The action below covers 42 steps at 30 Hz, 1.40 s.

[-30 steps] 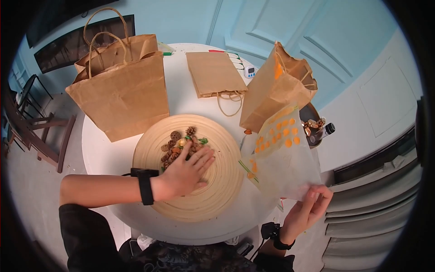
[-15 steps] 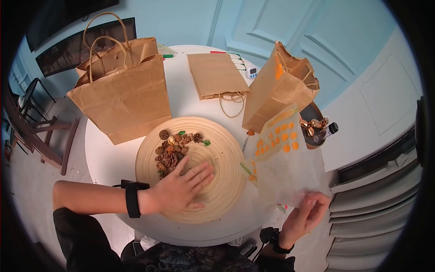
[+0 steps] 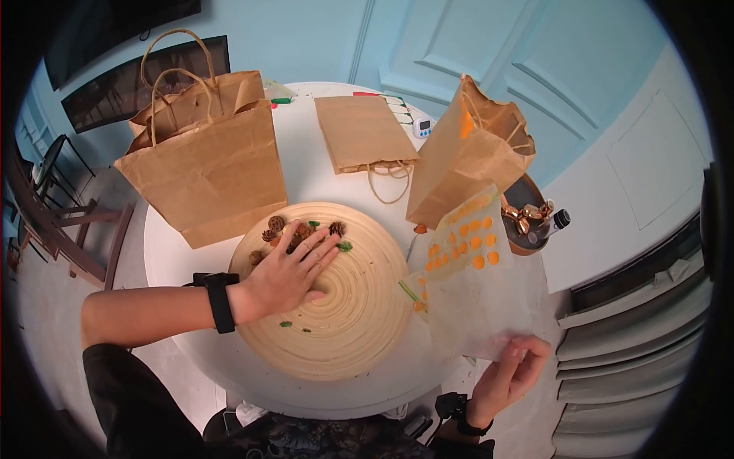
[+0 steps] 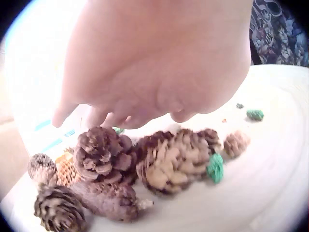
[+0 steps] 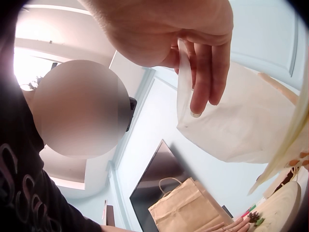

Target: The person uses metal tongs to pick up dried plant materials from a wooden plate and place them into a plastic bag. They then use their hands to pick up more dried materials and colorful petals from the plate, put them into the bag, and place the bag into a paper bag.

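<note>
On the round wooden plate [image 3: 344, 336] lies a cluster of pine cones [image 3: 275, 223] with small green bits [image 3: 345, 246]. My left hand [image 3: 279, 279] is spread over the cones, fingers straight, partly covering them; the left wrist view has the palm [image 4: 159, 63] above a large pale cone [image 4: 174, 162]. At the right, my right hand [image 3: 514, 375] pinches the edge of a translucent bag [image 3: 478, 306] with orange dots. In the right wrist view thumb and fingers grip that bag [image 5: 231, 121].
A large paper bag [image 3: 210, 168] stands at back left, another [image 3: 459, 153] at back right. Between them lies a flat paper bag [image 3: 363, 130] near a small timer [image 3: 422, 127]. A dark tray [image 3: 524, 187] holds coppery items and a bottle [image 3: 558, 222].
My left hand has moved up and left over the plate, and several cones sit closer to its far left side. My right hand still pinches the translucent bag, slightly lower.
</note>
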### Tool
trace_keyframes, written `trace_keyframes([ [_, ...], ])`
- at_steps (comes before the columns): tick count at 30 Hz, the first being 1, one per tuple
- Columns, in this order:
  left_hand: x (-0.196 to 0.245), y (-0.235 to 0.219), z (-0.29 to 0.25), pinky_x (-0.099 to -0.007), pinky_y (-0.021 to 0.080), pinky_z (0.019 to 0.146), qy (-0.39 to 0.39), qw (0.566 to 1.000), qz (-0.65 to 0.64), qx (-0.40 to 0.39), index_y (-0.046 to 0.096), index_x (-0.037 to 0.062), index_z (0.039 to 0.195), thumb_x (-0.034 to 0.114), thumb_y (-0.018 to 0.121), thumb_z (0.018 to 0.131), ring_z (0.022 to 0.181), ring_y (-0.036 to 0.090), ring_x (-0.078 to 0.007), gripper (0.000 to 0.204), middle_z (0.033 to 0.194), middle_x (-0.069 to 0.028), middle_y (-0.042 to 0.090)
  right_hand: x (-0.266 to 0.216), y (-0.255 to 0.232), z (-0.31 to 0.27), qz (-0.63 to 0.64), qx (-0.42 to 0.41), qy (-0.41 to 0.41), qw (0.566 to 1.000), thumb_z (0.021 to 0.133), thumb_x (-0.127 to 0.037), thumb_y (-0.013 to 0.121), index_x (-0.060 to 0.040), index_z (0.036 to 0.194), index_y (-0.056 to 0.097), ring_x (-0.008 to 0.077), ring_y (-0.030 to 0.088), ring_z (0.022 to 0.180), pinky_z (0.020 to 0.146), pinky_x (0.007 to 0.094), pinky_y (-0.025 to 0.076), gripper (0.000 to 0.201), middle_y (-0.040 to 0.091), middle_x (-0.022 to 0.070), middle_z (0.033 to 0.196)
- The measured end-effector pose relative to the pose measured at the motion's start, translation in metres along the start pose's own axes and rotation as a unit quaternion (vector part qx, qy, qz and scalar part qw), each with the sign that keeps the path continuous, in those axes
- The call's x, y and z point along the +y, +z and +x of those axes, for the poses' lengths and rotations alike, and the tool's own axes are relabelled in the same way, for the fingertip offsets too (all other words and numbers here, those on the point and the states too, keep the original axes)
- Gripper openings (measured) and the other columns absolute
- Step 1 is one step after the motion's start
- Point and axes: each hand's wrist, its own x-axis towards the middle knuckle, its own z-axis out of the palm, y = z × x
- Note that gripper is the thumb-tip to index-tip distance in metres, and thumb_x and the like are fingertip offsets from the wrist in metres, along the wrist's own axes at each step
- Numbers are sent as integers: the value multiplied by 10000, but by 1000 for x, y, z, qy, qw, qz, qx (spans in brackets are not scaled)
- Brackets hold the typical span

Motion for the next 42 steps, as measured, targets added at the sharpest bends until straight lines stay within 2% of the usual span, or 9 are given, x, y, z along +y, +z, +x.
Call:
trace_keyframes([
  [6,11,-5,22,-579,115,1274,61,996,-62,25,352,40,1604,616,352,1055,1581,228,-239,795,1695,-84,300,1,2,1,-2,-2,12,1000,1038,-93,558,-35,1060,537,128,484,956,905,273,389,65,514,30,1009],
  [13,5,2,16,-592,101,1271,-3,998,-42,-55,338,-2,1599,629,316,1055,1579,232,-245,833,1700,-109,286,-1,-3,6,-83,-17,-3,996,1045,-89,552,-22,1032,561,129,493,935,895,265,388,68,535,34,995],
  [19,15,-14,-5,-603,81,1270,20,997,-55,-49,354,0,1593,597,320,1066,1582,224,-254,797,1700,-113,285,-11,-12,37,-227,-129,-182,948,986,-9,558,-6,959,627,281,651,843,950,402,499,74,700,134,900],
  [22,15,-13,-20,-613,65,1268,16,997,-40,-61,366,10,1590,565,344,1069,1583,225,-249,762,1699,-105,290,-32,0,62,-198,-181,-174,947,912,97,551,-7,953,651,345,663,842,954,446,514,150,709,164,903],
  [29,6,0,-35,-632,81,1261,-15,998,25,-48,373,25,1591,520,409,1058,1578,242,-244,728,1687,-97,322,-40,53,110,-203,-289,-287,890,826,178,556,-26,996,683,349,664,873,1047,494,491,294,703,136,913],
  [33,-1,-9,-40,-636,104,1258,-5,999,-42,-34,388,24,1580,520,416,1057,1578,248,-240,722,1686,-103,321,-33,79,123,-191,-332,-258,887,887,147,563,-43,1028,691,294,677,807,1100,500,470,270,700,97,897],
  [37,-37,-70,-42,-494,336,1187,-24,989,-131,67,526,49,1500,479,591,978,1426,483,-262,680,1522,-110,545,-23,89,134,-160,-321,-249,899,965,82,541,-47,1060,695,317,700,815,1108,487,477,223,724,116,942],
  [38,-48,-89,-44,-385,485,990,-47,972,-147,179,669,95,1355,329,718,910,1159,624,-261,505,1263,-74,692,-23,90,137,-162,-316,-244,902,974,70,539,-43,1062,693,322,703,827,1106,485,480,210,728,119,950],
  [42,-100,-128,-68,-354,509,756,-169,931,-143,289,756,97,1005,88,807,802,877,607,-255,209,948,-47,685,-28,90,142,-171,-302,-211,914,1002,31,533,-25,1061,687,334,711,857,1105,480,485,174,737,125,964],
])
